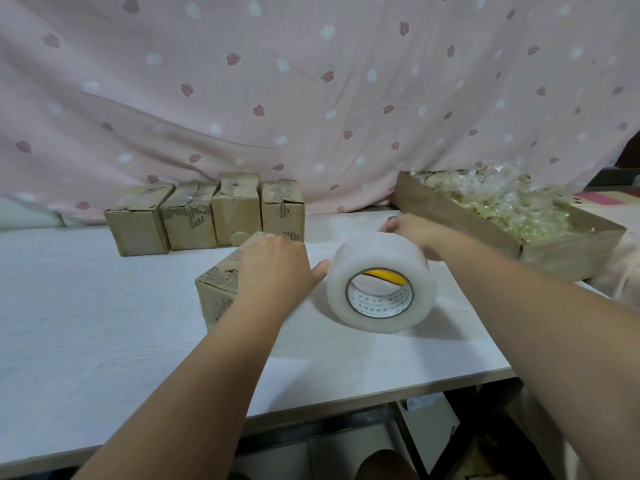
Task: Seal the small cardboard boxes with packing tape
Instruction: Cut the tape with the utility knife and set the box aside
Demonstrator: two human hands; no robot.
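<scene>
A small worn cardboard box (216, 292) stands on the white table (104, 323) in front of me. My left hand (277, 268) lies over its top, fingers curled over the far side and thumb reaching toward the tape. A big roll of clear packing tape (379, 282) stands on its edge just right of the box, its printed core facing me. My right hand (414, 233) grips the roll's far upper side; its fingers are partly hidden behind the roll. Several more small cardboard boxes (204, 216) stand in a row at the back.
A long open cardboard tray (450, 216) filled with clear-wrapped yellowish items lies at the back right. A pink leaf-print cloth (311, 98) hangs behind the table. The table's front edge (381, 400) runs just below my forearms, with a dark frame underneath.
</scene>
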